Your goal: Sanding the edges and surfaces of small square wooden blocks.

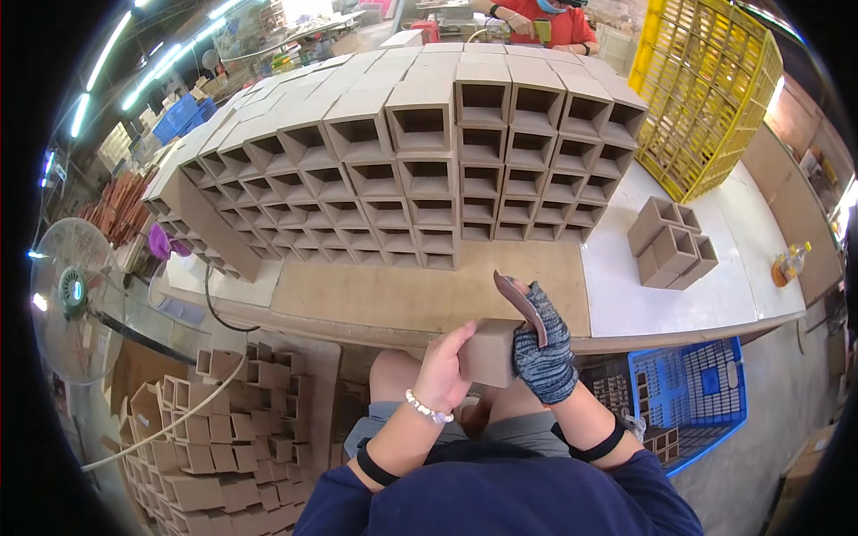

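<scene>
My left hand, bare with a beaded bracelet at the wrist, is closed around the side of a square brown-grey cardboard-like box. This box is held over my lap, just in front of the table edge. My right hand wears a grey knitted fingerless glove and grips a thin, curved reddish-brown strip, whose material I cannot make out. The gloved hand is against the box's right side; its fingertips are partly hidden. Beyond my hands, many similar open-ended boxes are stacked in rows on the table.
Several loose boxes and a yellow crate stand at the table's right. A bottle is near the right edge. Below are a blue crate and a heap of boxes. A fan stands left; a person works opposite.
</scene>
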`<state>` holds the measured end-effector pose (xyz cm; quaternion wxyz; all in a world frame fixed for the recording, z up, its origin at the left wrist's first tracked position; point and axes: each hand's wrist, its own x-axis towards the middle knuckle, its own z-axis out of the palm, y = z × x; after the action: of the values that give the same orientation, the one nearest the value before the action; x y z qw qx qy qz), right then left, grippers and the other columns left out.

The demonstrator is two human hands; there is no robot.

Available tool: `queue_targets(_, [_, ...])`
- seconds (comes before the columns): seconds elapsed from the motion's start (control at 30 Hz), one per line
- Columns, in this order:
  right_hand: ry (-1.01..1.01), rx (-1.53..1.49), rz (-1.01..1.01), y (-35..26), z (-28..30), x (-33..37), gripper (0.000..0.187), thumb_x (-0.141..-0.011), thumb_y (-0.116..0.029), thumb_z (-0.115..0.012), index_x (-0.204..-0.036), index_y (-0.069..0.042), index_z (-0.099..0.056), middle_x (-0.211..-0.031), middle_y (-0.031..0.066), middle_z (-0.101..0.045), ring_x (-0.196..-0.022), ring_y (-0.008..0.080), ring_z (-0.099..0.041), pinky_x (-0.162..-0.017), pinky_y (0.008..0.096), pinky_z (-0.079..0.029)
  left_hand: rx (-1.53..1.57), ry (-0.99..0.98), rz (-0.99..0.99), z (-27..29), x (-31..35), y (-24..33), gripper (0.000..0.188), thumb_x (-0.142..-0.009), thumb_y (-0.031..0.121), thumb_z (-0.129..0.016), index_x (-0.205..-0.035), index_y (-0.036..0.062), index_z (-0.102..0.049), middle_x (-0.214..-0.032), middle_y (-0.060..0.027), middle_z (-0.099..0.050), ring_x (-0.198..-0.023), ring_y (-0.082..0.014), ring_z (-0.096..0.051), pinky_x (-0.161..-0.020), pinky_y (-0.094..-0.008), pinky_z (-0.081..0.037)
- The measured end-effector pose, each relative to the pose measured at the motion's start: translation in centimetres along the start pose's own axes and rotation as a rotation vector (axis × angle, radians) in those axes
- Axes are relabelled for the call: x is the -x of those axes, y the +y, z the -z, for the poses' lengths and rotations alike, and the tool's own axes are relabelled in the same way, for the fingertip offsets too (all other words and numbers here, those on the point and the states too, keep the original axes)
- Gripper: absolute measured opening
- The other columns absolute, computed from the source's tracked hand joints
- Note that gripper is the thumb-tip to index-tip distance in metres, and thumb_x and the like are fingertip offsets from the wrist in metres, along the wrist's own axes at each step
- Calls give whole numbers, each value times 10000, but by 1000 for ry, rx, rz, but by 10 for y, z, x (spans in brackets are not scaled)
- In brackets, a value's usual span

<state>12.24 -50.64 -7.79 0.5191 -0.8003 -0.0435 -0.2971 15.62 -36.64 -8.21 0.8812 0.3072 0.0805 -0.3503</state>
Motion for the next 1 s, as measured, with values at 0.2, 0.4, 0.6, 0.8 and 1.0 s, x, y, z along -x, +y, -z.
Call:
queue_targets(0.2, [38,133,-36,13,24,-5,660,-673,114,-425,-1309,27,-272,-1320,208,-335,-1227,316,-341,-1027,339,-259,-412,-124,-219,12,3,-1,211,-871,155,-490,-1036,28,-527,-1056,-67,-572,-984,-193,-535,-877,-328,-401])
queue_targets(0.4, [-385,444,444,-23,30,-4,554,-739,-58,-527,-1271,-78,-374,-1239,159,-443,-1148,335,-417,-992,475,-271,-152,143,-78,-8,8,9,228,-880,208,-500,-955,-3,-545,-928,-64,-601,-870,-132,-551,-805,-268,-431])
queue_targets(0.6, [-411,645,592,-5,29,-12,402,-777,-155,-496,-1178,-133,-482,-1189,90,-499,-1099,288,-459,-963,483,-291,-266,-108,-40,10,2,0,295,-899,234,-466,-1005,-32,-533,-928,-89,-598,-811,-161,-583,-752,-300,-469])
queue_targets(0.8, [-231,824,338,24,40,-17,367,-773,-90,-502,-1140,-89,-496,-1121,131,-533,-1052,313,-489,-945,459,-325,-296,-61,-113,-3,8,6,269,-883,264,-504,-969,16,-561,-891,-36,-602,-785,-112,-575,-694,-247,-460])
queue_targets(1.0, [-379,649,593,-13,22,11,395,-760,-128,-526,-1151,-102,-480,-1106,104,-540,-1073,315,-480,-954,473,-317,-151,-193,-49,26,-3,1,259,-889,245,-496,-981,9,-553,-904,-38,-598,-814,-110,-572,-720,-251,-459])
